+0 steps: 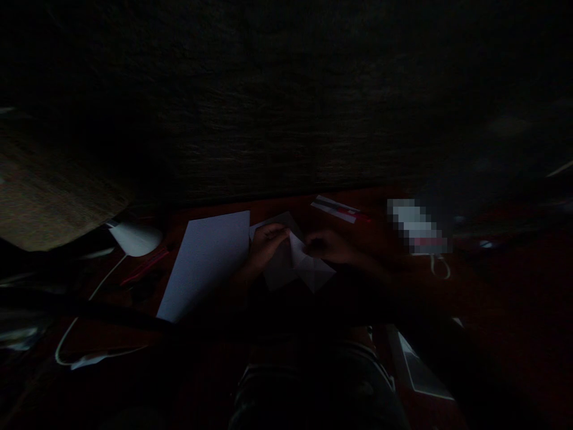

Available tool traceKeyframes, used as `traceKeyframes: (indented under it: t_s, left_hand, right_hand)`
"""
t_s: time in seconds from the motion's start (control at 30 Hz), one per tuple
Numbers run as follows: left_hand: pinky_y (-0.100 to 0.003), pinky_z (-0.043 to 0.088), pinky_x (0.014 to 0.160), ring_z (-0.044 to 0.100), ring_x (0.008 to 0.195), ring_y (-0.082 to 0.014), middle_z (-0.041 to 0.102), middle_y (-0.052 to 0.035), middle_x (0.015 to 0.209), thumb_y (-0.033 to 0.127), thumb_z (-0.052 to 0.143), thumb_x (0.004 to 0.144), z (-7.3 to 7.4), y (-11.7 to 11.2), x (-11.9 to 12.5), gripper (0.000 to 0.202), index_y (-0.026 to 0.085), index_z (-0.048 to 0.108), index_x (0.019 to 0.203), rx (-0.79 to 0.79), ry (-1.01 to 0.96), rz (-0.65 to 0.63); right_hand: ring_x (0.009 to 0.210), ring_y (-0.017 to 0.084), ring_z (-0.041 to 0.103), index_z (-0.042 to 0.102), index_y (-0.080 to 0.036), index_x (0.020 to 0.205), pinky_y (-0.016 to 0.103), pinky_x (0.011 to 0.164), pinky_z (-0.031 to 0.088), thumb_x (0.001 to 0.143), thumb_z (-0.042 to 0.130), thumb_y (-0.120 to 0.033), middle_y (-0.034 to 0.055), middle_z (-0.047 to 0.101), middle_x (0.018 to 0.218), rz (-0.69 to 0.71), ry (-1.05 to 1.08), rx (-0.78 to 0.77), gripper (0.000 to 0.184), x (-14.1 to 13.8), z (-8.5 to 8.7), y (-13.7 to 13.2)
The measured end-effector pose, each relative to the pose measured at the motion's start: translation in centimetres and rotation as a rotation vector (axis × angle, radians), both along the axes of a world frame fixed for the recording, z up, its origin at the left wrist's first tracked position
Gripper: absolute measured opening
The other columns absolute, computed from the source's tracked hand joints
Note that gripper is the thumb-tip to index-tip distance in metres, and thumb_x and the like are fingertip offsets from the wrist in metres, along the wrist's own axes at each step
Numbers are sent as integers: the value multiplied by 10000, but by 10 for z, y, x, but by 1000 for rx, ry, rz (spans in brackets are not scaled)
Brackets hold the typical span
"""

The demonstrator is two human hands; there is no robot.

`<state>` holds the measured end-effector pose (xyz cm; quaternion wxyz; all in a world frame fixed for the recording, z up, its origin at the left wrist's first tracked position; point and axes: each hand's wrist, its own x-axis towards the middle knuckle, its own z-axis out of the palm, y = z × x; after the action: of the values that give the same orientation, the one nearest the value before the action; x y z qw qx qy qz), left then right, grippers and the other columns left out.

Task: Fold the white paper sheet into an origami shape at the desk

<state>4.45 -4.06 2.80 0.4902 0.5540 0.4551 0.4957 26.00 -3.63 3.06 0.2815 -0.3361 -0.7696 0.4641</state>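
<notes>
"Where's the folded paper?"
"Over the worktop, between the left hand, fingers pinched on its far tip, and the right hand — grip too dark to tell."
"Any risk?"
"Uneven pulling could tear it or skew a crease."
"Its direction?"
"Long axis slants — narrow tip far left, broad end near right."

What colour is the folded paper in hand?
The folded paper looks white, dimmed by shadow; head view.

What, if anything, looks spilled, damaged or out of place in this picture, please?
Only the pale item at the right stands out: it is pixelated, hiding its details. I see no spill, though the darkness could hide one.
</notes>
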Motion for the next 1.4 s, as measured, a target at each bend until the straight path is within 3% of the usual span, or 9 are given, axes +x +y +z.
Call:
traceKeyframes:
  t_s: [0.23,0.37,0.43,0.5,0.6,0.83,1.0,1.1,1.4]
  left_hand:
    - [-278,506,682,638,689,-160,677,-12,704,460,761,818,-6,4,1,288,194,694,729,40,-7,47]
    - [-318,537,817,687,872,-203,735,-47,924,352,755,843,-7,4,-5,156,215,714,905,229,197,81]
    - [-370,528,940,687,1024,-238,745,-72,1061,281,724,868,-2,2,-9,148,229,736,1005,396,381,-13]
    - [-436,490,1053,664,1164,-273,741,-89,1187,242,678,904,2,0,-12,202,247,756,1090,529,548,-202]
    - [-480,442,1147,623,1305,-294,698,-96,1365,203,644,932,5,-2,-12,310,275,749,1215,623,659,-417]
    - [-473,477,1167,639,1326,-270,691,-93,1409,132,632,938,-10,0,-11,385,281,739,1276,600,633,-552]
    - [-433,495,1158,621,1353,-254,636,-104,1487,180,562,1007,-13,1,-12,378,245,700,1353,623,758,-632]
    - [-438,485,1170,607,1364,-254,614,-98,1509,196,537,1029,-13,0,-12,378,245,685,1373,653,808,-655]
    - [-476,467,1180,556,1407,-276,549,-98,1568,277,567,1038,-13,-1,-10,389,270,659,1416,655,839,-681]
  right_hand:
    - [641,135,462,576,-193,672,281,635,354,818,676,-457,-33,507,644,-49,11,-30,318,1,3,3]
    - [581,131,461,589,-197,664,281,595,333,823,654,-455,-34,516,602,-107,-101,-88,311,9,1,8]
    - [597,142,496,624,-194,676,289,603,340,835,646,-418,-15,568,624,-135,-181,-62,276,14,1,12]
    - [658,164,549,679,-193,708,298,633,358,839,661,-374,13,643,688,-166,-253,19,224,20,1,15]
    - [729,193,597,735,-200,749,310,668,375,845,694,-339,41,710,764,-200,-370,129,173,26,2,17]
    - [832,235,647,790,-215,867,329,699,396,894,652,-234,94,780,927,-235,-604,295,143,27,12,10]
    - [964,257,699,773,-201,1036,314,748,447,894,624,-183,113,787,1111,-228,-741,293,206,27,20,6]
    - [965,236,711,747,-195,1080,291,749,470,887,620,-163,97,788,1122,-232,-736,262,234,29,21,7]
    - [934,206,727,762,-204,956,281,791,516,855,632,-126,58,800,1039,-155,-551,198,182,40,10,17]
